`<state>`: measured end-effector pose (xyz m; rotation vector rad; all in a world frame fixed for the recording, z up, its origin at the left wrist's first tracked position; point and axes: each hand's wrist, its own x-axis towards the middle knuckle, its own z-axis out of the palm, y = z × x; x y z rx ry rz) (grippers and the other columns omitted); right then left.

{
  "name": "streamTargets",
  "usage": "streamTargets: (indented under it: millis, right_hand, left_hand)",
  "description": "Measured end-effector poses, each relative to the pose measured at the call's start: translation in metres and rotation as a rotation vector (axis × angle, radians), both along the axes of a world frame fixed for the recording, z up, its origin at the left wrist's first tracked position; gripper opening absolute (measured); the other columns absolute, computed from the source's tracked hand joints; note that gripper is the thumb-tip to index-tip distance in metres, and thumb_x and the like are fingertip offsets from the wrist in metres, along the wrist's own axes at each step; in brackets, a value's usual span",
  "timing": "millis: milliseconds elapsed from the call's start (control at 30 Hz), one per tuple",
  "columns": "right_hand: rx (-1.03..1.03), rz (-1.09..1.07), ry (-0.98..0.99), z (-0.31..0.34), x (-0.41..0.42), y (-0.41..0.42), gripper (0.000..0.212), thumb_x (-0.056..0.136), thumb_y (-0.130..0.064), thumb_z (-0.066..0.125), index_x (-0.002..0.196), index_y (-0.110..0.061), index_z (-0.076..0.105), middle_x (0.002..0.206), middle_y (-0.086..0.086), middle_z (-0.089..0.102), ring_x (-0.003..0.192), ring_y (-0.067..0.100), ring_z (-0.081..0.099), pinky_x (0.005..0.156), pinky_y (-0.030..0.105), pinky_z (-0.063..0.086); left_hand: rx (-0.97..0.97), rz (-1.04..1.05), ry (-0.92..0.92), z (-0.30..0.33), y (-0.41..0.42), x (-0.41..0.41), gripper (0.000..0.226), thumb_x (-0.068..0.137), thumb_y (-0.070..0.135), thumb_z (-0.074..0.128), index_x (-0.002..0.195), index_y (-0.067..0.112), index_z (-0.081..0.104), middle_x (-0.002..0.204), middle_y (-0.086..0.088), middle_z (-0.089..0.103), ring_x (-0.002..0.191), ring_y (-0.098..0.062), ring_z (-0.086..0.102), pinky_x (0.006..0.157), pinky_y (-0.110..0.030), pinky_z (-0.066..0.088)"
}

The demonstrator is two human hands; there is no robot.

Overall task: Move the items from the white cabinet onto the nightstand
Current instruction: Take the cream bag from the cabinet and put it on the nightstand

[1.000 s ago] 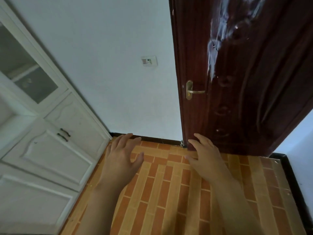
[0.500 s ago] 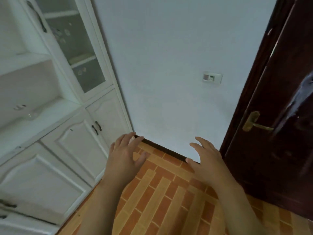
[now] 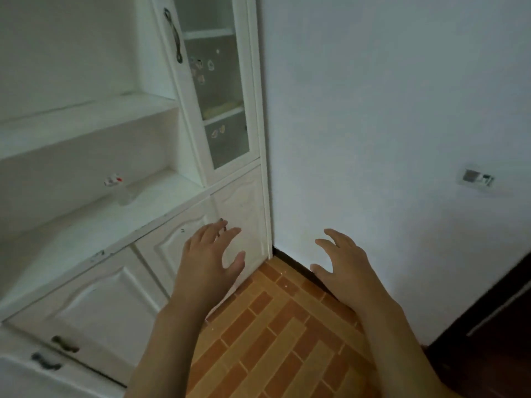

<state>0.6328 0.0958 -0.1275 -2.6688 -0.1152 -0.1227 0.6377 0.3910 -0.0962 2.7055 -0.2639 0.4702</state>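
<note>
Cabinet: tall white wooden cabinet (image 3: 86, 156) w/ open shelves, fills left half; panelled doors below, dark metal handles low-left.
Item: small clear plastic bottle w/ red-and-white label (image 3: 120, 191) lying on the lower open shelf, well left of both hands, nothing touching it. Only loose item I can make out on the open shelves; blur too heavy to be sure of others.
Glass door: narrow white-framed glass door (image 3: 218, 81) right of the shelves, shut, small stickers on the pane; sth yellowish behind the glass, can't tell what.
Left hand: left hand (image 3: 207, 262) in front of the lower doors, fingers spread, palm down, holding nothing.
Floor: orange and tan brick-pattern tiled floor (image 3: 273, 340) btwn the forearms.
Right hand: right hand (image 3: 344, 268) out over the floor/wall corner, fingers loose and apart, also empty.
Wall: plain white wall (image 3: 388, 110) w/ small white wall socket (image 3: 477, 178); dark brown door edge far right.
Nightstand: not in view.
Stage: prob approach only, nothing picked up yet.
Risks: bottle on its side, so a hasty reach could nudge it and roll it along or off the shelf; clear plastic in dim light is easy to misjudge; shelf above is low, knuckles may clip it; nightstand out of sight means carrying while turning, door edge close on the right.
</note>
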Motion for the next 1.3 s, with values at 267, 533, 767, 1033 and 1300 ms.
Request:
streamTargets:
  millis: [267,533,767,1033,1300]
  right_hand:
    - [-0.037,0.136,-0.034,0.020,0.113,0.061,0.060,0.100,-0.050,0.058,0.154,-0.028,0.044,0.169,-0.006,0.024,0.155,0.017,0.021,0.126,0.044,0.023]
    - [-0.032,0.257,-0.021,0.024,0.250,0.086,0.061,0.099,-0.052,0.059,0.154,-0.032,0.042,0.169,-0.007,0.022,0.155,0.016,0.022,0.125,0.043,0.021]
    - [-0.072,0.372,-0.068,0.055,0.380,0.104,0.060,0.100,-0.052,0.058,0.154,-0.030,0.042,0.169,-0.006,0.024,0.155,0.017,0.022,0.124,0.043,0.021]
    - [-0.131,0.499,-0.202,0.096,0.487,0.142,0.061,0.100,-0.048,0.059,0.155,-0.028,0.042,0.168,-0.004,0.025,0.154,0.018,0.022,0.123,0.042,0.021]
    - [-0.180,0.545,-0.422,0.179,0.540,0.199,0.056,0.101,-0.045,0.060,0.152,-0.028,0.045,0.167,-0.003,0.028,0.153,0.021,0.026,0.123,0.042,0.022]
  left_hand:
    - [-0.033,0.098,-0.017,0.001,0.050,0.057,0.053,0.093,0.057,0.050,0.141,0.035,0.057,0.154,0.006,0.048,0.144,-0.022,0.039,0.118,-0.053,0.035]
    - [-0.055,0.201,-0.037,-0.001,0.062,0.159,0.050,0.096,0.054,0.053,0.141,0.032,0.058,0.153,0.003,0.050,0.144,-0.022,0.041,0.118,-0.053,0.035]
    - [-0.093,0.264,-0.081,0.014,0.067,0.266,0.057,0.093,0.060,0.044,0.141,0.032,0.058,0.153,0.002,0.050,0.144,-0.026,0.043,0.117,-0.056,0.037]
    - [-0.079,0.324,-0.118,0.021,0.090,0.338,0.050,0.096,0.053,0.056,0.143,0.037,0.053,0.155,0.007,0.047,0.145,-0.021,0.039,0.118,-0.052,0.036]
    - [-0.054,0.272,-0.225,0.074,0.141,0.423,0.061,0.094,0.064,0.037,0.147,0.036,0.048,0.153,0.006,0.049,0.143,-0.021,0.042,0.117,-0.054,0.038]
